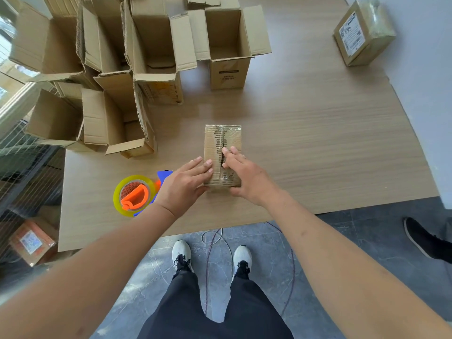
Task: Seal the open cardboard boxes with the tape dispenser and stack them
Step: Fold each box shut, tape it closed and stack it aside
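- Small cardboard box (pixel 223 143): lies flaps-up on the wooden tabletop (pixel 318 143), centre seam partly gaping.
- Left hand (pixel 184 185): fingers straight, pressing the box's left flap; grips nothing.
- Right hand (pixel 244 172): fingers extended flat on the right flap, thumb at the box's near end.
- Tape dispenser (pixel 137 194): rests just left of the box, beside the left wrist.
- Open cardboard boxes (pixel 151 57): clustered beyond the box, to its left.

Open bench (pixel 318 143) to the right of the small box (pixel 222 143), clear as far as the taped parcel (pixel 364 33) at the far right corner. Blocked on the left and far left by a crowd of open cardboard boxes (pixel 137 69), flaps raised. Tape dispenser (pixel 137 194) just beside the left wrist, near the front edge. Bare strip between small box and upright box (pixel 230 45) behind.
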{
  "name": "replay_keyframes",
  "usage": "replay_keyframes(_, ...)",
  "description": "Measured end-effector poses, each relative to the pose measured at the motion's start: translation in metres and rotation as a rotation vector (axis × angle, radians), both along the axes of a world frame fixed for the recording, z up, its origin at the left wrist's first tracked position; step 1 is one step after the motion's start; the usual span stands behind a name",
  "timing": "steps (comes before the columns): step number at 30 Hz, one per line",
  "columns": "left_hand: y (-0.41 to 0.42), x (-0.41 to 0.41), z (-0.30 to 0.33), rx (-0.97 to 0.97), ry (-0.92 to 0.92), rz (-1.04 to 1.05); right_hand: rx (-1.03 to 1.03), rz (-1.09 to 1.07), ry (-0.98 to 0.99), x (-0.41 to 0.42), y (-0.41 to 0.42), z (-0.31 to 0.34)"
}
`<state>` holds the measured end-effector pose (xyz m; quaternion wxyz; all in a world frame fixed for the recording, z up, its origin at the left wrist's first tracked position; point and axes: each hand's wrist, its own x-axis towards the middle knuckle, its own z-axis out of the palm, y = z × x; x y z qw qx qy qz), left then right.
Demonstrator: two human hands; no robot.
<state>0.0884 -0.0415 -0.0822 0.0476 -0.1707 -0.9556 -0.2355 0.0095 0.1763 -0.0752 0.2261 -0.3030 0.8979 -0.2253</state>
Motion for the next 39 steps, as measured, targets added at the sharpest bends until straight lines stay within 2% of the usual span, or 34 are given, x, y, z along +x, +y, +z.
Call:
replay_keyframes(4, -0.001, 0.001, 0.010, -0.061, -0.032, -0.075, 0.065, 0.050, -0.042, -0.007, -0.001, 0.009)
replay_keyframes(7, -0.011, 0.005, 0.015, -0.075, -0.057, -0.111, 0.056, 0.072, 0.053, 0.004, -0.007, 0.011)
replay_keyframes(11, -0.019, 0.006, 0.019, -0.100, -0.093, -0.124, 0.028, -0.034, 0.097, 0.024, -0.022, 0.004)
replay_keyframes(16, -0.021, 0.016, 0.017, -0.095, -0.054, 0.074, 0.115, -0.192, 0.275, 0.043, -0.045, -0.006)
replay_keyframes(20, -0.025, 0.017, 0.017, -0.122, -0.121, 0.190, 0.173, -0.270, 0.305, 0.051, -0.060, -0.008)
replay_keyframes(27, -0.035, 0.012, 0.026, -0.171, -0.239, 0.239, 0.125, -0.293, 0.267, 0.046, -0.068, 0.000)
replay_keyframes(32, -0.040, 0.008, 0.029, -0.195, -0.270, 0.253, 0.267, -0.247, 0.308, 0.037, -0.074, 0.005)
replay_keyframes(39, -0.045, 0.009, 0.026, -0.213, -0.309, 0.265, 0.354, -0.188, 0.361, 0.040, -0.078, -0.001)
